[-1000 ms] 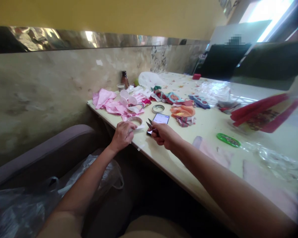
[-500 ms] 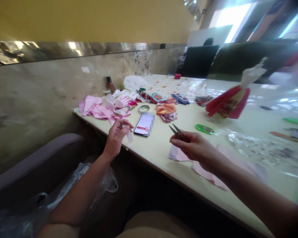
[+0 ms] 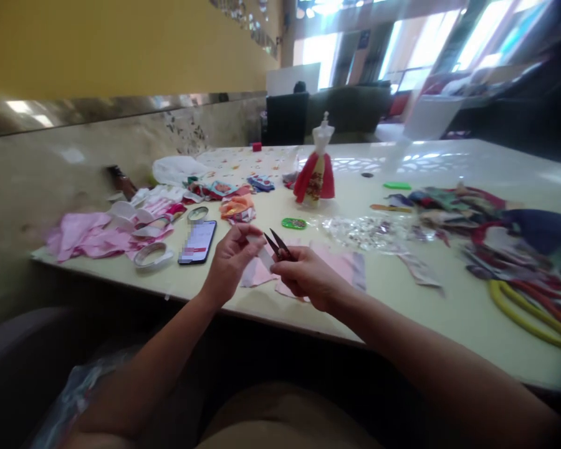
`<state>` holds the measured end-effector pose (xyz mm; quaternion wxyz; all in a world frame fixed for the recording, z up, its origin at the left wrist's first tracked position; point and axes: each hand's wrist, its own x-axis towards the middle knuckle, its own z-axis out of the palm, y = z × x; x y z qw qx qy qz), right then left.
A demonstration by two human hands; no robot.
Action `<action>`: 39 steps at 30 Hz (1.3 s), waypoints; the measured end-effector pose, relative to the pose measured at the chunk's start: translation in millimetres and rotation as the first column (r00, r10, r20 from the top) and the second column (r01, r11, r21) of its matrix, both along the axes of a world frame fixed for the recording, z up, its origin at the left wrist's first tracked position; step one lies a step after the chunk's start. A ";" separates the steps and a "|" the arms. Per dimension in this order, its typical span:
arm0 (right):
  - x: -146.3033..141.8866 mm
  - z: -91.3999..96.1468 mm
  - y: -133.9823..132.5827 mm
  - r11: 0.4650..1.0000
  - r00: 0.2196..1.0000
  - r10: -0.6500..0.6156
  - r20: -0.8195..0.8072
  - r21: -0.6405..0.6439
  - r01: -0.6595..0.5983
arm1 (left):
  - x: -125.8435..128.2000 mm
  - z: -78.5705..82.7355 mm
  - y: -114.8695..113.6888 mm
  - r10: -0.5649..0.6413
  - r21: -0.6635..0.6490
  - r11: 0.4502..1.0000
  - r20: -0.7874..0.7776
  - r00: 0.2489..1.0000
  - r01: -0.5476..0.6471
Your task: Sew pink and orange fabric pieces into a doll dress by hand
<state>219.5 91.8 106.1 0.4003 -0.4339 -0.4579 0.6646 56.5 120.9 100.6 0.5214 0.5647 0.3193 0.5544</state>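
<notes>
My right hand (image 3: 306, 274) clenches the snips (image 3: 277, 246), tips pointing up-left along a diagonal at the white strip (image 3: 263, 254) pinched in my left hand (image 3: 231, 265). Both sit above pink cloth (image 3: 257, 274) near the table's (image 3: 402, 305) front edge. One slip of those blades could nick my left hand or tear the strip.

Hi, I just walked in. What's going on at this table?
A person is working at a long table with bare hands. The right hand holds small dark thread snips close to a narrow white strip pinched in the left hand. Pink fabric lies beneath the hands. A phone and a roll of tape sit to the left, and a small red-dressed mannequin stands farther along.
</notes>
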 end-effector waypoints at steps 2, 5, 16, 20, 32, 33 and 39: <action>19.6 -0.8 1.3 0.999 0.999 -0.032 0.028 -0.007 0.032 | 8.0 7.6 5.6 -0.086 -0.141 0.984 0.160 0.983 0.109; 55.0 1.3 4.3 0.991 0.991 -0.131 0.008 0.014 0.131 | 18.8 18.8 16.7 -0.069 -0.208 0.969 0.306 0.949 0.137; 124.5 26.9 17.0 0.905 0.938 -0.347 0.005 0.265 0.334 | 120.4 12.9 30.1 -0.263 -0.227 0.947 -0.131 0.956 0.229; 124.8 20.1 22.3 0.897 0.940 -0.336 0.062 0.324 0.300 | 135.4 10.7 37.8 -0.301 -0.216 0.939 -0.131 0.945 0.269; 129.1 -15.1 28.4 0.967 0.989 -0.150 0.013 0.208 0.144 | 129.0 -9.2 50.1 -0.342 -0.319 0.893 -0.022 0.939 0.318; 128.8 -16.2 28.3 0.970 0.990 -0.143 -0.001 0.200 0.140 | 128.3 -8.5 49.5 -0.339 -0.317 0.893 -0.013 0.941 0.318; 126.3 -26.5 27.9 0.974 0.981 -0.157 -0.116 0.147 0.173 | 123.0 -8.7 50.7 -0.262 -0.311 0.915 0.020 0.965 0.255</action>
